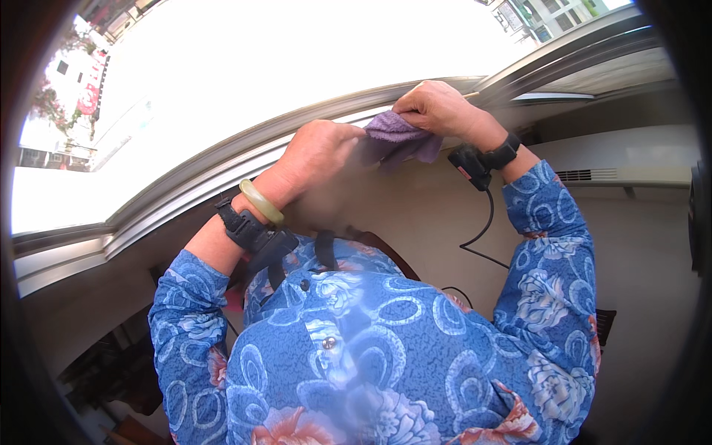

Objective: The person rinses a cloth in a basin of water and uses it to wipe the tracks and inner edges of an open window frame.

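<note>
A purple cloth [402, 139] hangs between my two hands at the inner edge of the window frame [289, 127]. My right hand [442, 109] pinches its upper right part, fingers bent down. My left hand [317, 154] is closed at the cloth's left edge, thumb and forefinger meeting there. The tip of a thin, light-coloured stick [470, 95] shows beyond my right hand; whether I hold it is hidden. The lower part of the cloth falls loosely below the frame.
Bright window glass [245, 67] fills the far side, with buildings outside. Metal window tracks [67, 259] run along the sill. A white wall unit with a vent grille [630, 159] is at the right. A black cable [489, 222] dangles from the device on my right wrist.
</note>
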`<move>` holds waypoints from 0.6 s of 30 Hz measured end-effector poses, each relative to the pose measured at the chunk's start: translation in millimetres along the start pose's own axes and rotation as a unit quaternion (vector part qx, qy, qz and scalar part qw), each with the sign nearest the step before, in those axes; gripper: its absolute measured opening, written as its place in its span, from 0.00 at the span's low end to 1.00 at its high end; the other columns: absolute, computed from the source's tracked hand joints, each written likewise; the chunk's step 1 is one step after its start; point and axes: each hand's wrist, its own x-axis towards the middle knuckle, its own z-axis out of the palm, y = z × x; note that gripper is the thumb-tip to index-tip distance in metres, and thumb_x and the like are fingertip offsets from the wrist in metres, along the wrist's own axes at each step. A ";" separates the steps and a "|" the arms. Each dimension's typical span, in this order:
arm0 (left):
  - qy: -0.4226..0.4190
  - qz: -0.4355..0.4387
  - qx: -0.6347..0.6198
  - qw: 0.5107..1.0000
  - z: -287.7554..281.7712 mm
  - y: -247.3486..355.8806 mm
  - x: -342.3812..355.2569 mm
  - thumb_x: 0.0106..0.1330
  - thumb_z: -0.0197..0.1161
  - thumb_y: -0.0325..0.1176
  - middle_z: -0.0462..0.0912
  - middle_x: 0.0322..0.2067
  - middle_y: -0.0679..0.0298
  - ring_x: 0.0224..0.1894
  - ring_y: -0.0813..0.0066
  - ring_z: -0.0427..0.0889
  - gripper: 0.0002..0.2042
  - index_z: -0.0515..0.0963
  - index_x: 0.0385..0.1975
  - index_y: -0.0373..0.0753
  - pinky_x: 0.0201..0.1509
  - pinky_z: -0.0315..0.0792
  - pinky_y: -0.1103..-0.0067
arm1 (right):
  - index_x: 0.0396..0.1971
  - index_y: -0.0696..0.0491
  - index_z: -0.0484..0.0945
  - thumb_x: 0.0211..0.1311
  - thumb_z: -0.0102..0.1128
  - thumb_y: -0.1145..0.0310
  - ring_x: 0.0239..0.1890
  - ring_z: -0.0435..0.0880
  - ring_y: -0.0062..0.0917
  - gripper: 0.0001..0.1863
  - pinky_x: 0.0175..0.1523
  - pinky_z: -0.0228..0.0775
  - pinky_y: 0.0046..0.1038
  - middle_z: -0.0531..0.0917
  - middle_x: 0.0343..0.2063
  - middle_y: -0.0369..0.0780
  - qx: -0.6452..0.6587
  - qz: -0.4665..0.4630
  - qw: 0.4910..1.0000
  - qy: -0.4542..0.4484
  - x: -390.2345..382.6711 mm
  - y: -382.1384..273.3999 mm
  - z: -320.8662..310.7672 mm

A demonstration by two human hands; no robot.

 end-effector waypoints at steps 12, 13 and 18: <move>0.041 -0.070 -0.067 0.994 -7.0 10.1 -16.8 0.57 0.55 0.29 0.80 0.27 0.54 0.32 0.62 0.80 0.09 0.78 0.34 0.35 0.37 0.73 0.74 | 0.28 0.62 0.75 0.56 0.53 0.74 0.22 0.65 0.09 0.06 0.27 0.62 0.19 0.70 0.14 0.36 0.396 0.064 0.913 0.074 -39.1 28.1 14.8; 0.039 -0.071 -0.067 0.994 -5.4 9.7 -16.0 0.57 0.55 0.29 0.80 0.27 0.54 0.32 0.62 0.80 0.09 0.78 0.34 0.35 0.37 0.73 0.74 | 0.28 0.61 0.75 0.55 0.53 0.73 0.21 0.68 0.13 0.07 0.27 0.62 0.21 0.71 0.15 0.38 0.360 0.057 0.929 0.070 -38.3 29.9 14.7; 0.082 -0.032 0.104 0.991 4.8 0.5 -11.6 0.55 0.55 0.30 0.79 0.25 0.54 0.32 0.54 0.78 0.06 0.79 0.27 0.38 0.35 0.71 0.65 | 0.30 0.57 0.77 0.52 0.54 0.68 0.22 0.75 0.33 0.09 0.30 0.66 0.28 0.76 0.19 0.45 0.173 0.052 0.982 0.061 -25.8 31.0 9.3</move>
